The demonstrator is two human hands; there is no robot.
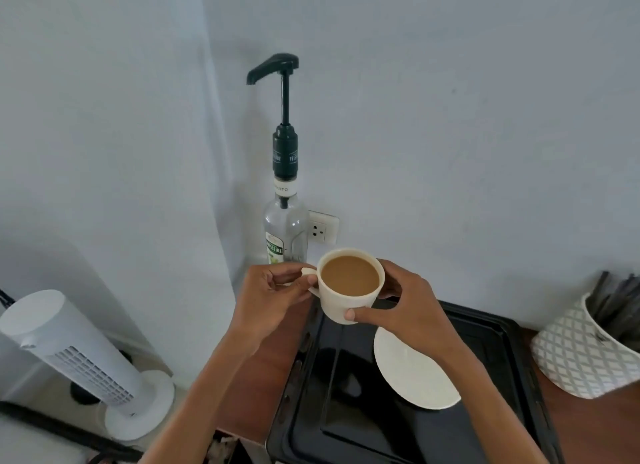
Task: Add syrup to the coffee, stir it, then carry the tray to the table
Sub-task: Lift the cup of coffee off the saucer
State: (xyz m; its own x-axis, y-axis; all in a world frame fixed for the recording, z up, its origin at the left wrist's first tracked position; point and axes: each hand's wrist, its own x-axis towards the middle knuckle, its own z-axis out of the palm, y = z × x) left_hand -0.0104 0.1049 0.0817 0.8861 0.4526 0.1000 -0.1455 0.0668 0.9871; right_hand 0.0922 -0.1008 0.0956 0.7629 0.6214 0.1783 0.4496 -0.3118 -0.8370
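A white cup of milky coffee [349, 283] is held in the air above the far left corner of the black tray [491, 359]. My left hand [273, 297] pinches the cup's handle. My right hand [405, 308] wraps the cup's right side, thumb across its front. The empty white saucer [412, 373] lies on the tray below. Behind the cup, against the wall, stands the clear syrup bottle [285, 228] with a dark green pump; the spout [272, 68] points left, high above the cup.
A patterned white holder [581, 356] with dark stirrers [613, 308] stands at the right on the brown counter [273, 377]. A white tower fan [79, 353] stands on the floor at the left. A wall socket [322, 227] sits behind the bottle.
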